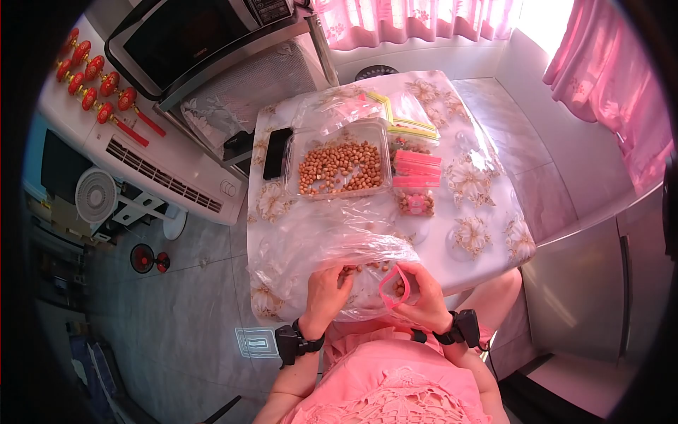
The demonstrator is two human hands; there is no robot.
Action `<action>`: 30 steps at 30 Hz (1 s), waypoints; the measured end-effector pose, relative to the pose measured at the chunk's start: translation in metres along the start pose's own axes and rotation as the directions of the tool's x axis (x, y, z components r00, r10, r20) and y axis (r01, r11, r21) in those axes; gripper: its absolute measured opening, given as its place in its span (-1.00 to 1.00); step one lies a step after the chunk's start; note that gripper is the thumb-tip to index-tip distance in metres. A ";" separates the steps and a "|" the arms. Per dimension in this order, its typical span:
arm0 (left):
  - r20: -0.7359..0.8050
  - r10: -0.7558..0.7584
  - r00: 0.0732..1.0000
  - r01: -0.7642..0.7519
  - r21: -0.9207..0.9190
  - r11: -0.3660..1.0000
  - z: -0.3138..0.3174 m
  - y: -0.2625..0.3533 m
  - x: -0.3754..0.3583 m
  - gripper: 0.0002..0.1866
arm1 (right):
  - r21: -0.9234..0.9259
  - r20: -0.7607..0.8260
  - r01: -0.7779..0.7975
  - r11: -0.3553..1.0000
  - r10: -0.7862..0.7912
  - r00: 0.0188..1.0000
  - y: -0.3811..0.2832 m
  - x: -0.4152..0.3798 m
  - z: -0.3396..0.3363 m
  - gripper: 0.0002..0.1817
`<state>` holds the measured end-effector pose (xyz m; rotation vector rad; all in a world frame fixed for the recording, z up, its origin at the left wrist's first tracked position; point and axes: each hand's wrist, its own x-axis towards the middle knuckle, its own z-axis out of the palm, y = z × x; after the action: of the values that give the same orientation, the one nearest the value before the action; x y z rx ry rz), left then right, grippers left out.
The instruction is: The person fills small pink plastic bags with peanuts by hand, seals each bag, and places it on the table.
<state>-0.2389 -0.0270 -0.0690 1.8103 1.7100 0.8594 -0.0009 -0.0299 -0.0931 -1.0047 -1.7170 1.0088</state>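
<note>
My right hand [426, 300] grips a small zip bag with a pink rim [390, 291]; its mouth is spread and a few reddish-brown nuts show inside. My left hand [327, 295] is at the near edge of a large clear plastic bag [318, 240], its fingers curled and partly hidden by the film. Some loose nuts [351, 270] show at its fingertips, and others lie between the two hands. Beyond the bag stands a clear plastic box [387, 185] with many nuts [340, 168] in it.
Right of the box lie filled pink-topped zip bags [417, 173] and a yellow-edged zip bag [413, 128]. A black phone [277, 153] is left of the box. The flowered cloth covers the table [470, 237]. A microwave [191, 46] stands on a rack at the far left.
</note>
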 end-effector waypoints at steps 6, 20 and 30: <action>0.004 0.001 1.000 -0.001 -0.004 1.000 0.000 0.001 0.000 -0.83 | 0.008 0.007 -0.004 1.000 0.004 1.000 0.002 -0.001 0.001 -0.20; -0.007 0.026 1.000 -0.025 0.088 0.996 0.001 0.000 0.001 -0.80 | -0.008 -0.001 0.013 1.000 -0.013 1.000 0.003 -0.001 0.001 -0.19; -0.020 0.014 1.000 -0.014 0.028 1.000 0.002 -0.003 -0.001 -0.82 | 0.008 0.003 0.016 1.000 -0.016 1.000 0.000 0.000 0.000 -0.20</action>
<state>-0.2394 -0.0278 -0.0723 1.8395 1.7315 0.8664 -0.0013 -0.0298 -0.0936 -0.9831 -1.7196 1.0066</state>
